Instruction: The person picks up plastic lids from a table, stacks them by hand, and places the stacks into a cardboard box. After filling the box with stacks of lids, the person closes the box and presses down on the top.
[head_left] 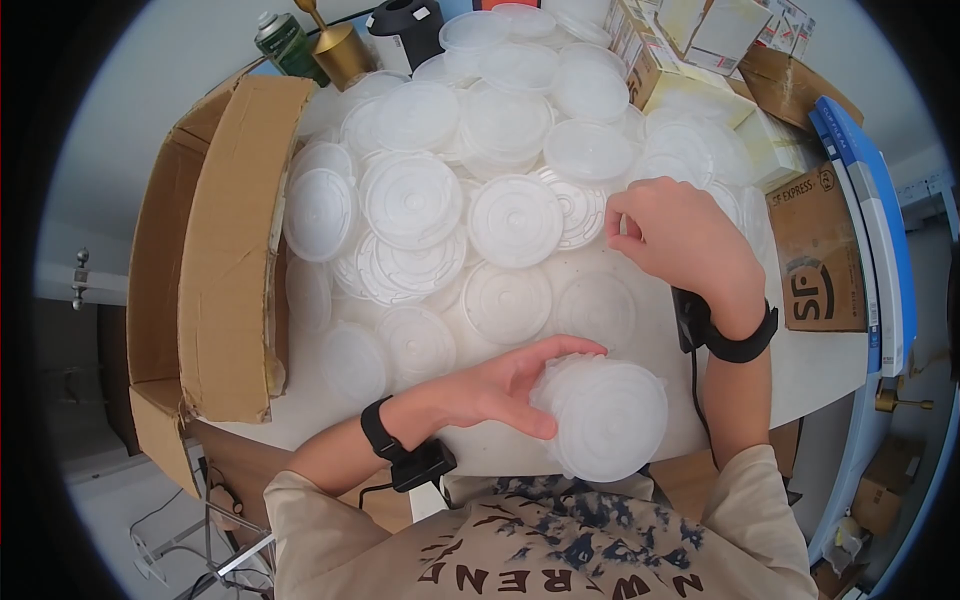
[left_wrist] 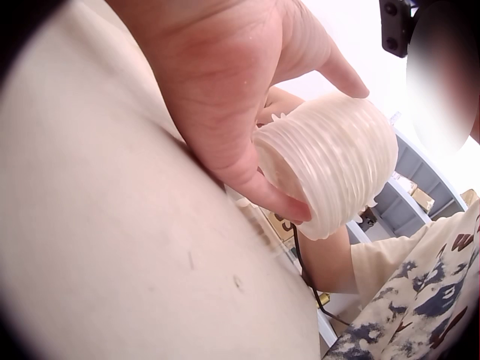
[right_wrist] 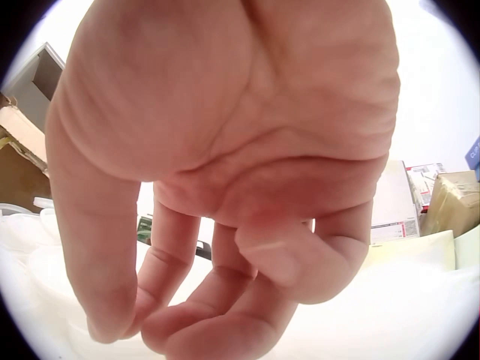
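Note:
A thick stack of translucent round lids (head_left: 612,418) is gripped by the left hand (head_left: 492,388) near the table's front edge. In the left wrist view the stack (left_wrist: 330,161) lies on its side between the thumb and fingers of the left hand (left_wrist: 225,90). The right hand (head_left: 690,235) hovers over the right part of the loose lids, its fingers bent downward, with nothing seen in it. In the right wrist view the fingers of the right hand (right_wrist: 225,187) curl inward and hold nothing. Many loose lids (head_left: 515,220) lie spread and overlapping on the table beyond the left hand.
An open cardboard box (head_left: 235,250) stands at the left. At the back are a green can (head_left: 290,45), a gold pot (head_left: 343,55) and a black container (head_left: 405,35). Boxes, an SF carton (head_left: 822,255) and blue folders (head_left: 870,220) stand at the right. A cable (head_left: 697,390) hangs by the right forearm.

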